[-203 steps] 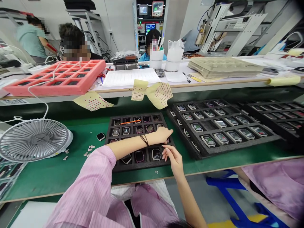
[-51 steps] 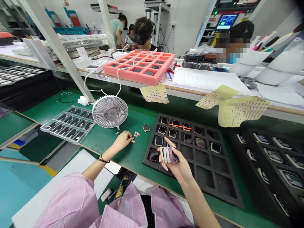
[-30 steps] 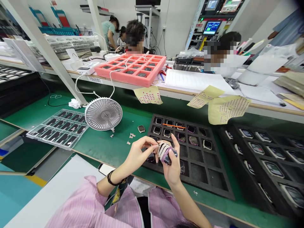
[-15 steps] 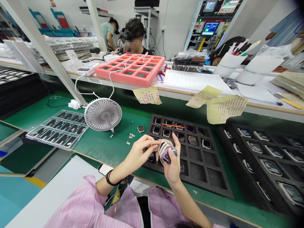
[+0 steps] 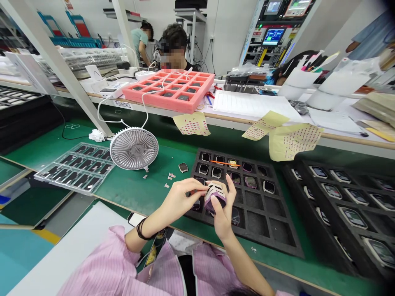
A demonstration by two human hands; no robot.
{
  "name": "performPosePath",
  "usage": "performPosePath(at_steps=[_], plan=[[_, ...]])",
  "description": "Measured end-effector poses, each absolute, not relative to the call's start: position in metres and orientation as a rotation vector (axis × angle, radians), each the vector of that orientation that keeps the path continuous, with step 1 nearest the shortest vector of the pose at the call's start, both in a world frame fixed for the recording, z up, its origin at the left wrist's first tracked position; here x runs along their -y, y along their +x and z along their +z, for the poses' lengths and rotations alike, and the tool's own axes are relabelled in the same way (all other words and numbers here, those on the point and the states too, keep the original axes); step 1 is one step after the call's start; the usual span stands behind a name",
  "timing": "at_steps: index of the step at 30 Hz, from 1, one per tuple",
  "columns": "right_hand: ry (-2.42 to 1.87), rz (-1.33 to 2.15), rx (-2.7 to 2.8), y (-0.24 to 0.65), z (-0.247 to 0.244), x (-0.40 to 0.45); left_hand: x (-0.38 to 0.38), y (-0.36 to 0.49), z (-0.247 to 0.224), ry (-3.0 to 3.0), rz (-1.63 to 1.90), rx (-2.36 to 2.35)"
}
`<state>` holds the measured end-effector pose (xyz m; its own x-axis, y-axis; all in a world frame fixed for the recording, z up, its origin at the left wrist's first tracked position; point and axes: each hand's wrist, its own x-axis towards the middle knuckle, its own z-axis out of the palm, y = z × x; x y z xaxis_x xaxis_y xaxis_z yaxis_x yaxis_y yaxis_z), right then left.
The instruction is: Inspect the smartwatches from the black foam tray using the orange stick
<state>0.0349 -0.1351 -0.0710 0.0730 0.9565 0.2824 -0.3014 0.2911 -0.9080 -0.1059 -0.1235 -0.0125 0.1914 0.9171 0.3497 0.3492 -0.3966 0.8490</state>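
Two hands: we see the left hand and the right hand meeting just above a black foam tray, both closed on one piece.

Grip: the right fingers press together around the piece from below and from the side, while the left fingertips pinch at its top edge. We cannot tell exactly what they pinch.

Held piece: a purple-framed smartwatch, banded with white strips, sits within the grip over the tray's near cells.

Below and beyond the grip: seated watches fill many cells, and a clear cover lies just right of the right hand.

Left of the grip: a loose watch and paper scraps lie on the green mat.

Drop risk: our hold rests on fingertips over hard pieces, so one slip could let the held watch fall and scuff the seated watches or the clear cover.

Pinch risk: if we squeeze too hard or pull at a bad angle, the white strips could tear or the frame could twist.

Sweep risk: a wide left-hand move could catch the loose watch or scatter the scraps, which could then stick to a screen.
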Motion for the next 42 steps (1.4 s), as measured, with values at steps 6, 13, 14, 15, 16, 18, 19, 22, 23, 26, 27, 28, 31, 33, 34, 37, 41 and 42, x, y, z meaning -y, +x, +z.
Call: performPosePath(at_steps=[6,13,14,15,16,18,19,22,23,26,27,28,31,33,34,37,41,42], plan=[[-0.802,1.025,1.139,0.032,-0.072,0.136,0.122,-0.101,-0.02,1.629,1.229,-1.25],[-0.772,1.108,0.921,0.025,-0.066,0.137,0.134,-0.078,-0.059,1.477,1.507,-1.117],[-0.78,1.113,0.892,0.025,-0.066,0.137,0.136,-0.077,-0.063,1.478,1.496,-1.081],[-0.788,1.113,0.871,0.025,-0.066,0.137,0.138,-0.075,-0.067,1.476,1.471,-1.03],[-0.796,1.114,0.861,0.025,-0.066,0.138,0.141,-0.075,-0.071,1.463,1.443,-0.978],[-0.801,1.112,0.869,0.024,-0.068,0.139,0.145,-0.073,-0.081,1.406,1.382,-0.912],[-0.802,1.113,0.884,0.024,-0.069,0.14,0.147,-0.073,-0.087,1.361,1.359,-0.907],[-0.81,1.111,0.924,0.022,-0.076,0.142,0.154,-0.07,-0.104,1.206,1.314,-0.939],[-0.821,1.108,0.928,0.021,-0.078,0.143,0.155,-0.069,-0.108,1.164,1.302,-0.943],[-0.865,1.11,0.94,0.021,-0.084,0.142,0.153,-0.071,-0.108,1.121,1.249,-0.94],[-0.88,1.12,0.947,0.023,-0.086,0.141,0.15,-0.076,-0.105,1.148,1.212,-0.932],[-0.891,1.14,0.953,0.025,-0.087,0.139,0.146,-0.083,-0.1,1.199,1.164,-0.926],[-0.9,1.273,0.93,0.032,-0.087,0.134,0.13,-0.118,-0.086,1.461,1.044,-1.024],[-0.889,1.344,0.883,0.036,-0.086,0.132,0.121,-0.147,-0.085,1.633,1.083,-1.354],[-0.881,1.36,0.861,0.037,-0.086,0.131,0.117,-0.161,-0.088,1.679,1.105,-1.593],[-0.846,1.378,0.819,0.038,-0.084,0.129,0.113,-0.19,-0.108,1.755,0.892,-2.132],[-0.775,1.418,0.776,0.034,-0.083,0.129,0.113,-0.196,-0.134,1.784,0.772,-2.291],[-0.754,1.425,0.768,0.033,-0.083,0.129,0.112,-0.195,-0.137,1.773,0.791,-2.281]])
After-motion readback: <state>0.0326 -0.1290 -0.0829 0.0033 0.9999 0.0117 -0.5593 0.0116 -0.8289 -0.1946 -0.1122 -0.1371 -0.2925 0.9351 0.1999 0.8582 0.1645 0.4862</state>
